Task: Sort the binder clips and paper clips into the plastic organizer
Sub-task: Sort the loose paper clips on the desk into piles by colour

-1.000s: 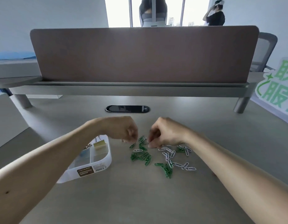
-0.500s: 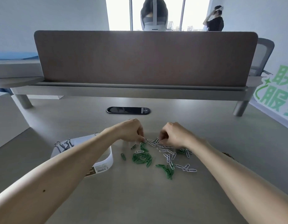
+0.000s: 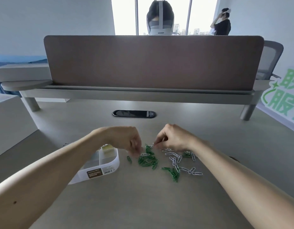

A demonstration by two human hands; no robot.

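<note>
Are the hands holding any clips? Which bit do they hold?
The right hand seems to pinch a white paper clip by one end. The left hand is blurred over the green paper clips, so I cannot tell.

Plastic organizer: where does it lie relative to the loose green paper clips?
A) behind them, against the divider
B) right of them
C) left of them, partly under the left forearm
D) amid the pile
C: the plastic organizer lies left of the green paper clips, with part of it hidden by the left forearm.
</note>
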